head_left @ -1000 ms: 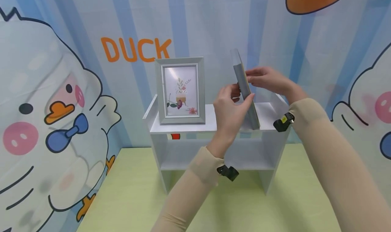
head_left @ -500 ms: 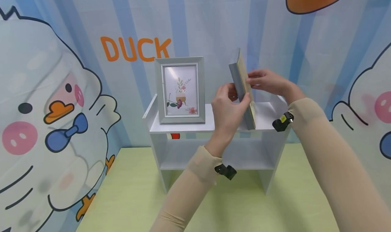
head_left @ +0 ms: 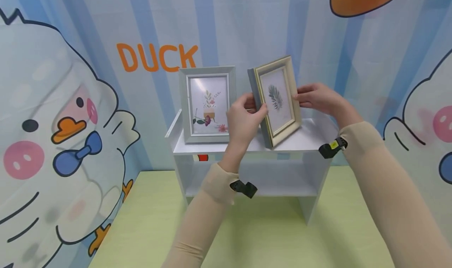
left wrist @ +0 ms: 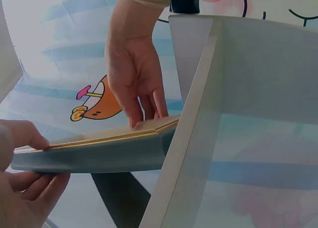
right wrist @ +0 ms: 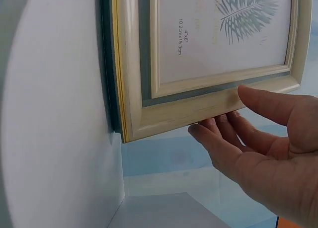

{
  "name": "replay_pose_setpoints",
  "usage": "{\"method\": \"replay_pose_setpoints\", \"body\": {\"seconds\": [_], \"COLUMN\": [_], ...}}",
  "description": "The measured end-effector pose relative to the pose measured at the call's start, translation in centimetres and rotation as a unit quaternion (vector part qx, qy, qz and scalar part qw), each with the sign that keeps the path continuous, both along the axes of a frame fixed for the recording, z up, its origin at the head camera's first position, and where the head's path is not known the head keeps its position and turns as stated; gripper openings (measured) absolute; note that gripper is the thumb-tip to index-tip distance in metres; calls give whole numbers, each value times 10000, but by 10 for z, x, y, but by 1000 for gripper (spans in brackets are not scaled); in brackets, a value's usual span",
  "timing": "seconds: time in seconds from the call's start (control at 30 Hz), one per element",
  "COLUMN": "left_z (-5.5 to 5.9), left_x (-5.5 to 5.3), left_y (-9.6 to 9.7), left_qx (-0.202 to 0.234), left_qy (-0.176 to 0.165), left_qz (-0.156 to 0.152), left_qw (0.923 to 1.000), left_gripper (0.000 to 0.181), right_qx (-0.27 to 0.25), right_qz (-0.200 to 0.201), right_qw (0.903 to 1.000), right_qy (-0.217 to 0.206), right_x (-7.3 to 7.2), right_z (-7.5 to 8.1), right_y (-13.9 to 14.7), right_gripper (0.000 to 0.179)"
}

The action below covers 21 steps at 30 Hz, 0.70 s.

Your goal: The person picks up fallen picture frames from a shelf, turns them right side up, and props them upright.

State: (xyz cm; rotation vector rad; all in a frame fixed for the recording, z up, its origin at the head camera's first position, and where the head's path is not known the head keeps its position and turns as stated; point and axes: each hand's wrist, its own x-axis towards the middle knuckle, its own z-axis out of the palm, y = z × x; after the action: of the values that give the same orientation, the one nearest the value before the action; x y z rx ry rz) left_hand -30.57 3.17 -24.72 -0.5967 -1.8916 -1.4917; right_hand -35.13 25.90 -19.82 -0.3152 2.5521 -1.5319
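A cream picture frame (head_left: 279, 112) with a leaf print stands tilted on the top board of a white shelf (head_left: 247, 177), turned partly leftward. My left hand (head_left: 243, 121) pinches its left edge, thumb on the front and fingers behind. At the opposite edge my right hand (head_left: 323, 99) pinches the frame between thumb and fingers. In the right wrist view the frame's front (right wrist: 191, 34) shows a size label, and its bottom edge meets the white board. The left wrist view shows the dark grey side (left wrist: 94, 160) and a support leg (left wrist: 119, 198) out at the back.
A grey picture frame (head_left: 208, 138) with a potted-plant print stands upright at the shelf's left, just beside my left hand. The shelf has raised side panels (head_left: 174, 127) and stands on a pale yellow-green tabletop (head_left: 141, 221). Behind hangs a striped duck-print cloth (head_left: 247, 24).
The cream frame has turned from nearly edge-on to show its leaf picture. My left hand has moved left with its edge; my right hand has shifted slightly right and now pinches the other edge.
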Motion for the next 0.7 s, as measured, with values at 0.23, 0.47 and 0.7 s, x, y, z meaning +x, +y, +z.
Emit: {"method": "replay_pose_setpoints", "body": {"seconds": [0.23, 0.47, 0.7], "left_z": [5, 9, 14], "left_x": [-3, -5, -8], "left_y": [-10, -11, -7], "left_qx": [22, -127, -261], "left_qy": [-222, -509, -831], "left_qz": [-4, 186, 347], "left_qw": [9998, 9985, 9956], "left_gripper": [24, 31, 31], "right_qx": [6, 256, 313], "right_qz": [-612, -921, -1239], "right_qw": [9980, 9953, 9908], "right_qy": [-126, 126, 448], "right_x": [15, 34, 55], "right_z": [-3, -7, -16], "right_y": [2, 5, 8], "right_gripper": [65, 67, 70]}}
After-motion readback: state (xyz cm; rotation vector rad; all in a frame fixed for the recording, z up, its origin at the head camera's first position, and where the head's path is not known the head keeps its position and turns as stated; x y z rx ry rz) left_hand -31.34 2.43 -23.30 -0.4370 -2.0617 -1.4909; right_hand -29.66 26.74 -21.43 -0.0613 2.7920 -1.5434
